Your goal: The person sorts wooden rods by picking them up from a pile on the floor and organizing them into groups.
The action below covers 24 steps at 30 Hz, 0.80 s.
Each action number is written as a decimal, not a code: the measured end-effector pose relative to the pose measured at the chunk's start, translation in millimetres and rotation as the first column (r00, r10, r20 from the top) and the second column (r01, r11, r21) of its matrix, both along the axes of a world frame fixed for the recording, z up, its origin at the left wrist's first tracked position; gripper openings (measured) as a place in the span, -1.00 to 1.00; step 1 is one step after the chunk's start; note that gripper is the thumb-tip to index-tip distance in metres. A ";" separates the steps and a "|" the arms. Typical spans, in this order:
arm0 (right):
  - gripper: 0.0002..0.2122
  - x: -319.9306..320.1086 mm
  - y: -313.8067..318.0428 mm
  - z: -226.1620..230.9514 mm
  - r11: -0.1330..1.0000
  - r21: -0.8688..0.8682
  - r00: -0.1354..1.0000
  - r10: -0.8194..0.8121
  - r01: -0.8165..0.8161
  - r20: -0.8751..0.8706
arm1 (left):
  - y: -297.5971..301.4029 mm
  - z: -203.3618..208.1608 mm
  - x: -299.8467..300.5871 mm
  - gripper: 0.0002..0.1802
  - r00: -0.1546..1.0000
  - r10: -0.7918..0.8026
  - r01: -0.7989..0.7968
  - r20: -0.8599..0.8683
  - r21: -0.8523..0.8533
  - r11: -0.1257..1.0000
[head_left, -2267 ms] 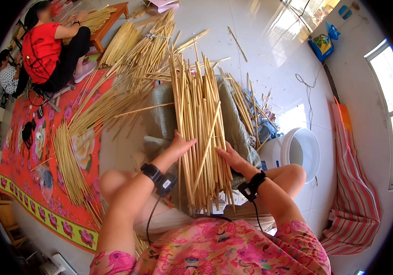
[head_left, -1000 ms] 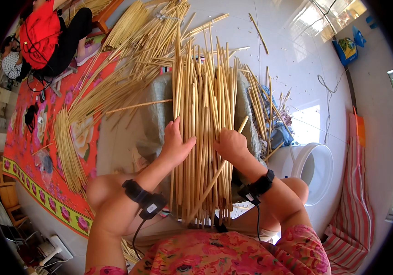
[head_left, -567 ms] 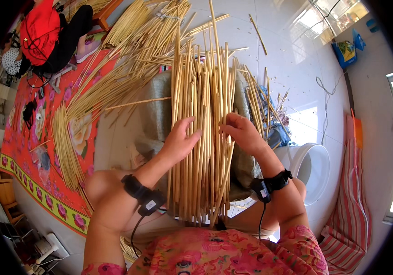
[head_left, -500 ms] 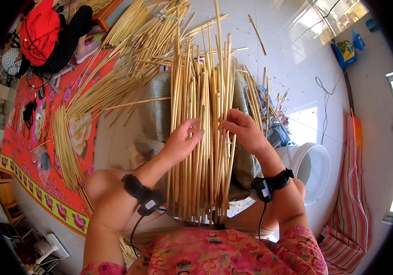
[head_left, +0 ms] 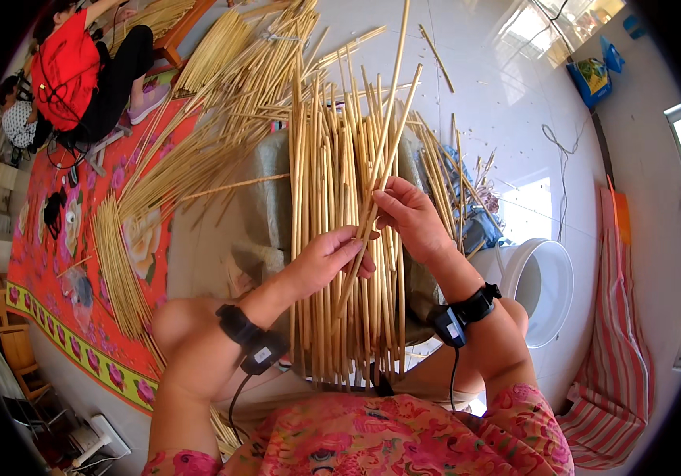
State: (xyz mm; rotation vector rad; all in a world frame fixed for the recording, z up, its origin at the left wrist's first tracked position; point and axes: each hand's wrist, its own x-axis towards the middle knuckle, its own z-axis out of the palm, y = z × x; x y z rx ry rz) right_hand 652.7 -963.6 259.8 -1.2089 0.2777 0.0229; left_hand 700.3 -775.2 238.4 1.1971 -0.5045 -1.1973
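A thick bundle of long pale bamboo sticks point(head_left: 332, 198) lies across my lap on a grey-green cloth point(head_left: 265, 214), pointing away from me. My left hand point(head_left: 328, 258) grips one tilted stick point(head_left: 380, 159) near its lower part. Higher up the same stick, my right hand point(head_left: 408, 214) pinches it with the fingers. The stick rises slantwise above the bundle to the upper right. Both wrists wear black bands with cables.
More stick piles point(head_left: 118, 262) lie on a red flowered rug point(head_left: 47, 262) at left. A person in a red top point(head_left: 67, 67) sits at the upper left. A white bucket point(head_left: 551, 289) stands at right, a striped cloth point(head_left: 618, 341) beyond it, a tiled floor point(head_left: 507, 87) ahead.
My hands moved up from the near end of the bundle to its middle. They went from pressing flat on the sticks to gripping one stick and lifting it slantwise.
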 end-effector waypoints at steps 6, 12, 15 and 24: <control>-0.76 -0.5 -3.4 7.6 0.992 -0.098 0.993 -0.091 0.083 -0.080 | 2.4 -7.7 -4.0 -0.66 0.994 0.067 -0.064 -0.087 0.038 0.997; -0.76 -1.3 -21.1 1.8 0.916 -0.382 0.970 -0.190 0.120 -0.150 | 6.6 -9.7 6.7 -0.73 0.933 0.351 -0.359 0.082 0.113 0.927; -0.69 -13.6 -33.0 -12.5 0.723 -0.691 0.956 -0.199 -0.005 -0.215 | 16.0 -13.1 18.8 -0.77 0.890 0.438 -0.452 0.128 0.115 0.885; -0.61 -43.3 -19.6 -46.9 0.074 -0.909 0.910 -0.039 -0.410 -0.413 | 19.9 -16.4 20.8 -0.81 0.832 0.533 -0.553 0.151 0.165 0.817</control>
